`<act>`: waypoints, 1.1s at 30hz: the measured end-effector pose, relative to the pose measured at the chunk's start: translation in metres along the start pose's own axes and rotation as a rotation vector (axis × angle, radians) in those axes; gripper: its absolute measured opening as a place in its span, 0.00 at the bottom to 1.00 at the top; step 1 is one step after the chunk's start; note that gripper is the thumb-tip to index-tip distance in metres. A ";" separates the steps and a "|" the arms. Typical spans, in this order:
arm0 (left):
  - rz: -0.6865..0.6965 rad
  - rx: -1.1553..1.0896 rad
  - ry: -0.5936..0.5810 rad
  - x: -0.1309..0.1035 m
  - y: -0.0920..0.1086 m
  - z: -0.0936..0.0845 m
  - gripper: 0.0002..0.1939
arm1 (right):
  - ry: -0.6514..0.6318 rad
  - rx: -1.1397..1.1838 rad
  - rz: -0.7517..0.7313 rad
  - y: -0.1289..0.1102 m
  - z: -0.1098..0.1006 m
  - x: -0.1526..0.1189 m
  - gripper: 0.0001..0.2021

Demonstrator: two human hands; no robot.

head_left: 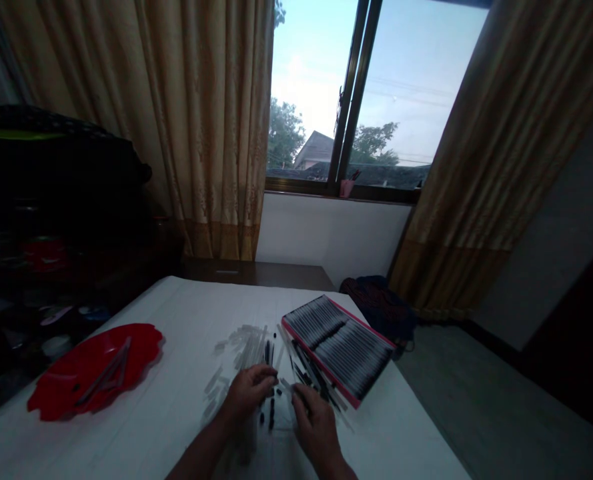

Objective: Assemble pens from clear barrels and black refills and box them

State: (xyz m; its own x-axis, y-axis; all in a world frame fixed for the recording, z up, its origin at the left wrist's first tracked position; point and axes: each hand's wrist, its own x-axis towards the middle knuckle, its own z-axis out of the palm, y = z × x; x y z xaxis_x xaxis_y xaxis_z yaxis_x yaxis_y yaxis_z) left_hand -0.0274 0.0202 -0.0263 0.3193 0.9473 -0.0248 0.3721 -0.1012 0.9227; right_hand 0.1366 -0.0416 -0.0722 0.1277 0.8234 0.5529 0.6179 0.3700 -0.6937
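At the middle of the white table, my left hand (249,390) is closed in a pinch; what its fingertips hold, if anything, is too small to make out. My right hand (315,419) grips a short clear tube like a pen barrel (287,385), its end pointing toward my left fingers. Between and below the hands lie small black caps (271,421). Clear tubes (250,341) are spread beyond and left of my left hand. Dark slim pen pieces (309,373) lie beyond my right hand, beside a pink-edged box (359,340) filled with rows of black-tipped clear pens.
A red scalloped plate (143,340) holding a few clear strips sits at the table's left. Dark cluttered furniture (76,260) stands beyond it. Dark cloth (379,303) lies past the far right edge. A pink cup (346,188) stands on the windowsill.
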 end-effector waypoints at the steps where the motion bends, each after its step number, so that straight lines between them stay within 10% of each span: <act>1: -0.019 -0.047 -0.010 0.000 -0.002 0.001 0.20 | -0.001 -0.014 -0.021 -0.001 0.000 0.000 0.11; 15: -0.039 -0.211 -0.046 0.000 -0.018 0.002 0.22 | -0.109 -0.092 -0.084 -0.004 -0.001 -0.001 0.11; 33: 0.166 0.403 -0.116 -0.015 0.002 -0.020 0.12 | -0.132 -0.284 -0.143 -0.010 0.000 -0.001 0.09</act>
State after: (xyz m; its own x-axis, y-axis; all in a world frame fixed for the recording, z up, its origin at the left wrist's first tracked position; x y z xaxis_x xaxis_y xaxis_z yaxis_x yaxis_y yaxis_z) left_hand -0.0485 0.0114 -0.0163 0.4908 0.8700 0.0469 0.6098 -0.3815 0.6947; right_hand 0.1307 -0.0458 -0.0655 -0.0657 0.8275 0.5577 0.8159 0.3663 -0.4473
